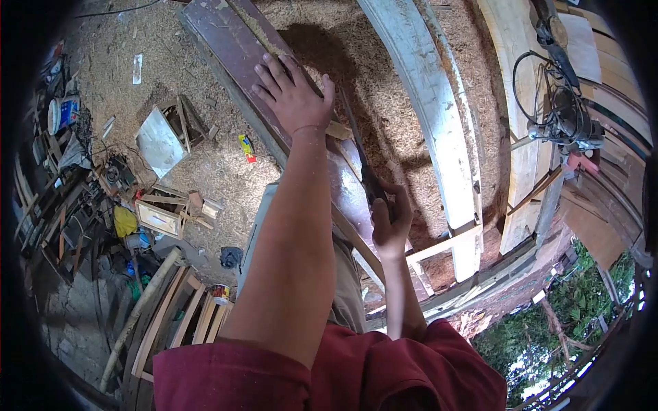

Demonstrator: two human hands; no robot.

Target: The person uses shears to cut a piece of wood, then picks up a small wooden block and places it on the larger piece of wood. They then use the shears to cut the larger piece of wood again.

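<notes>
My left hand [295, 99] lies with its fingers spread on a long dark reddish-brown board [219, 34]. My right hand [392, 219] is closed round the dark handle of a hand saw [368, 175]. The saw's narrow blade points up and away, just right of my left hand. A small piece of pale wood [337, 130] sits at the board's edge, between my left hand and the blade. Whether the blade touches the wood cannot be made out.
To the right stand a long pale curved beam [428, 89] and a power tool [565, 116] with a coiled cable on planks. Sawdust covers the ground. At left lie a square panel [161, 144], a yellow-red packet [247, 148] and wood scraps; stacked wood strips [188, 315] are lower left.
</notes>
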